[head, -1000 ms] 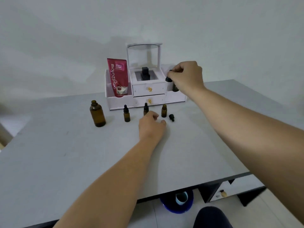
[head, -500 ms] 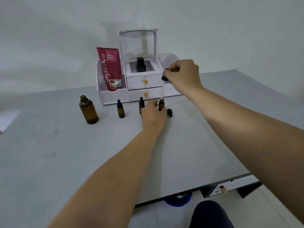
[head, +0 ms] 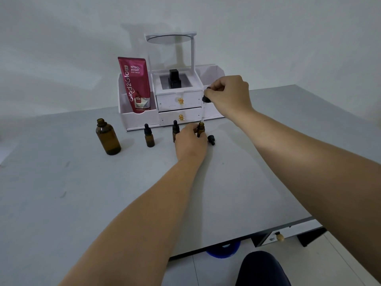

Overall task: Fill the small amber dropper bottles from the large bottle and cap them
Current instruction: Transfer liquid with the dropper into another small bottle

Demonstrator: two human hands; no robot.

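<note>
Three small bottles [head: 149, 139] stand right of the large bottle [head: 108, 137], one uncapped.
Left hand [head: 190, 142] curls round that open bottle [head: 201, 130]; right hand [head: 228, 96] pinches the dropper [head: 205, 99], tip at its mouth. One wobble could miss and spill.

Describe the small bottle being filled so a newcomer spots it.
Find the white organizer at the back of the table. Of the three small amber bottles before it, take the rightmost bottle. Only it is uncapped, gripped by the left hand, a dropper at its mouth.
</note>
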